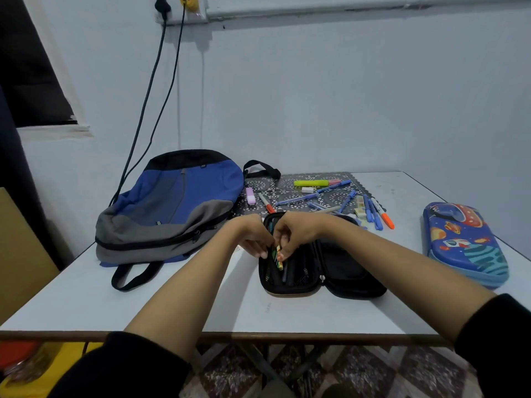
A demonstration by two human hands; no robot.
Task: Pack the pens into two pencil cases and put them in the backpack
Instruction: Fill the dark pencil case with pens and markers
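Note:
A black pencil case (339,271) lies open flat on the white table (115,297), with a few pens in its left half. My right hand (296,234) pinches a yellow-green patterned pen (278,257) over that half. My left hand (253,238) grips the case's left edge beside the pen. A closed blue space-print pencil case (465,245) lies at the right. A blue and grey backpack (169,208) lies flat at the left, its zip shut. Several loose pens (373,214) and a yellow highlighter (311,183) lie behind the open case.
A dark patterned mat (290,182) under the pens reaches the wall. A pink eraser (250,195), a red-capped marker (266,203) and an orange-capped marker (383,214) lie there. Two cables (155,90) hang down the wall behind the backpack. The table's front edge runs close to me.

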